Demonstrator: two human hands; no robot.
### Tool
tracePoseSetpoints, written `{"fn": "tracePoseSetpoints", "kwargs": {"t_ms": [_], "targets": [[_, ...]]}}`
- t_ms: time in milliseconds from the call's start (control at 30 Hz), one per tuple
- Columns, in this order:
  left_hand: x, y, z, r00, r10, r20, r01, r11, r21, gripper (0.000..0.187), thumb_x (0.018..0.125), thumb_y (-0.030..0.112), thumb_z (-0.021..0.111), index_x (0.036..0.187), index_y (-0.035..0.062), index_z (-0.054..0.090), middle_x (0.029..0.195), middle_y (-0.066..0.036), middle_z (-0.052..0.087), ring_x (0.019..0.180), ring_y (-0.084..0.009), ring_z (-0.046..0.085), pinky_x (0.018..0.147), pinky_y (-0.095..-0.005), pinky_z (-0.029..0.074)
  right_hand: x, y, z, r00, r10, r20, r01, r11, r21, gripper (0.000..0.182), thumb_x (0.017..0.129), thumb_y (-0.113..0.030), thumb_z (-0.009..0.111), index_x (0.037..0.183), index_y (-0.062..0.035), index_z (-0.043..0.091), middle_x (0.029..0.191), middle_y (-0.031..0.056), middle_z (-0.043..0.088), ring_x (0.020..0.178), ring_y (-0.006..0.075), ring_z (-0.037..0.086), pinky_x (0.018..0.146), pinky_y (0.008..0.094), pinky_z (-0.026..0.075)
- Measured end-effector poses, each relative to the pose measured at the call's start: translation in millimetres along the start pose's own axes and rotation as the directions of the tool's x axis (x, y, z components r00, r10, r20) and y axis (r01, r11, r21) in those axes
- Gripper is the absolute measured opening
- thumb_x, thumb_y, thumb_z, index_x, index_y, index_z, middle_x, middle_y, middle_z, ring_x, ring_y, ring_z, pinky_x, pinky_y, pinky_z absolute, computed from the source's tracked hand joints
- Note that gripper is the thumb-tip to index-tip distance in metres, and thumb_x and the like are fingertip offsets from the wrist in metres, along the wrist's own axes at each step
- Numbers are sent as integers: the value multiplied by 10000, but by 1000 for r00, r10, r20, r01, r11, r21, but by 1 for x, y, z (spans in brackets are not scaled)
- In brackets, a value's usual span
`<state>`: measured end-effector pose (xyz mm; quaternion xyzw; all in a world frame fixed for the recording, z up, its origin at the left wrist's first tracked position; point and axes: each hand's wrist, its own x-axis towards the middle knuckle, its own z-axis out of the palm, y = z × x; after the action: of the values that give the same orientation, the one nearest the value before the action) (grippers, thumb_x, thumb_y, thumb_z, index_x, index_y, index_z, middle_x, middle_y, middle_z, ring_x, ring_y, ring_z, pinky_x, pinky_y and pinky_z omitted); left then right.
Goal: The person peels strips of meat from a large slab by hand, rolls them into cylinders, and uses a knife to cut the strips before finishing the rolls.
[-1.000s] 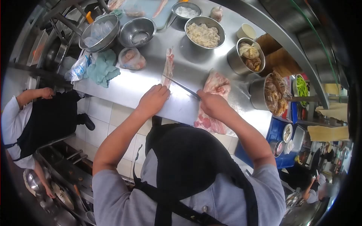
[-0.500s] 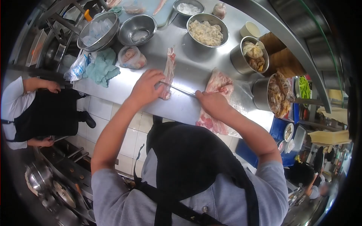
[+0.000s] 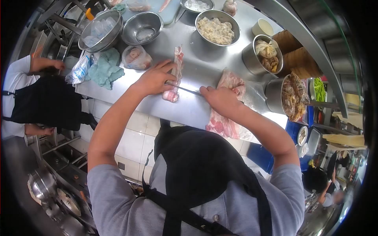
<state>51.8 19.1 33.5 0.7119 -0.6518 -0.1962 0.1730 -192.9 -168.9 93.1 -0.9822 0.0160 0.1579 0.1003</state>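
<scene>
A long strip of raw meat (image 3: pixel 178 63) with pale fat lies on the steel counter, pointing away from me. My left hand (image 3: pixel 156 78) is closed over it from the left, fingers curled at its side. My right hand (image 3: pixel 219 100) grips a knife (image 3: pixel 185 88), its handle hidden in the fist. Seen almost edge-on, the thin blade crosses the strip near its close end, with its far end at my left fingertips. A larger slab of raw meat (image 3: pixel 231 80) rests on clear plastic, partly behind my right hand and forearm.
On the steel counter (image 3: pixel 157 105) stand a bowl of pale chopped food (image 3: pixel 215 31), an empty-looking metal bowl (image 3: pixel 142 30), a bag of meat (image 3: pixel 136 58) and a green cloth (image 3: pixel 105 70). Metal pots (image 3: pixel 262 54) line the right. A person in a black apron (image 3: pixel 51 103) stands left.
The knife and both hands have shifted slightly left, and my left hand has slid further over the strip. The person at left has raised a hand and moved a little.
</scene>
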Motion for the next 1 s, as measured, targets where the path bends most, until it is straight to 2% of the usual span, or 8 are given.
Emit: {"fn": "tracePoseSetpoints", "kwargs": {"t_ms": [200, 267, 467, 600, 667, 900, 967, 1000], "targets": [[-5, -5, 2, 1000, -8, -27, 9, 999, 42, 287, 832, 284, 793, 1096, 171, 788, 1571, -74, 469, 1510, -335, 340, 1225, -487, 318, 3, 7, 6, 1000, -17, -5, 17, 1000, -1, 184, 944, -69, 523, 1126, -44, 531, 971, 164, 677, 814, 390, 724, 649, 506, 587], [-5, -6, 2, 1000, -11, -24, 13, 998, 56, 288, 836, 284, 791, 1103, 175, 786, 1578, -76, 463, 1513, -334, 336, 1227, -493, 314, -3, 5, 2, 997, 64, 46, -62, 997, -34, 173, 946, -74, 524, 1116, -43, 531, 929, 159, 685, 807, 383, 729, 637, 496, 584], [-6, -6, 1, 1000, -9, -15, 10, 995, 96, 288, 847, 274, 782, 1121, 189, 781, 1579, -81, 462, 1517, -332, 331, 1229, -514, 307, -11, 5, -3, 991, 96, 92, -83, 987, -140, 157, 947, -69, 520, 1102, -49, 529, 902, 147, 695, 767, 356, 736, 614, 479, 580], [-5, -5, 2, 1000, -19, -2, 19, 996, 83, 276, 862, 271, 766, 1126, 190, 780, 1578, -83, 466, 1511, -337, 341, 1227, -515, 307, -17, 11, 0, 993, 87, 77, -79, 992, -99, 151, 944, -67, 521, 1094, -51, 528, 898, 145, 699, 761, 347, 738, 617, 474, 584], [-5, -5, 4, 1000, -20, -1, 20, 998, 67, 270, 867, 269, 760, 1124, 190, 781, 1574, -84, 472, 1509, -338, 345, 1226, -514, 308, -19, 12, 0, 989, 105, 102, -99, 993, -65, 149, 968, -60, 503, 1104, -47, 563, 905, 151, 700, 808, 359, 740, 649, 517, 577], [-5, -7, 5, 1000, -2, -18, 3, 999, 45, 267, 872, 273, 752, 1125, 196, 784, 1572, -98, 478, 1499, -352, 357, 1224, -502, 312, -27, 23, 4, 985, 107, 135, -96, 992, -81, 154, 967, -74, 494, 1103, -45, 561, 915, 160, 710, 826, 367, 739, 696, 488, 587], [-6, -8, 6, 1000, 3, -21, -2, 999, 36, 267, 872, 273, 751, 1126, 197, 784, 1574, -100, 475, 1497, -355, 360, 1224, -500, 312, -34, 30, 12, 997, 52, 57, -45, 992, -116, 179, 912, -36, 538, 1091, -37, 520, 806, 147, 704, 741, 337, 740, 601, 450, 580], [-6, -8, 7, 1000, 7, -27, -5, 999, 44, 265, 873, 273, 750, 1125, 198, 784, 1574, -100, 475, 1496, -358, 361, 1223, -499, 312, -35, 30, 11, 997, 52, 57, -45, 992, -116, 179, 912, -36, 538, 1091, -37, 520, 806, 147, 704, 741, 337, 740, 601, 450, 580]]}}
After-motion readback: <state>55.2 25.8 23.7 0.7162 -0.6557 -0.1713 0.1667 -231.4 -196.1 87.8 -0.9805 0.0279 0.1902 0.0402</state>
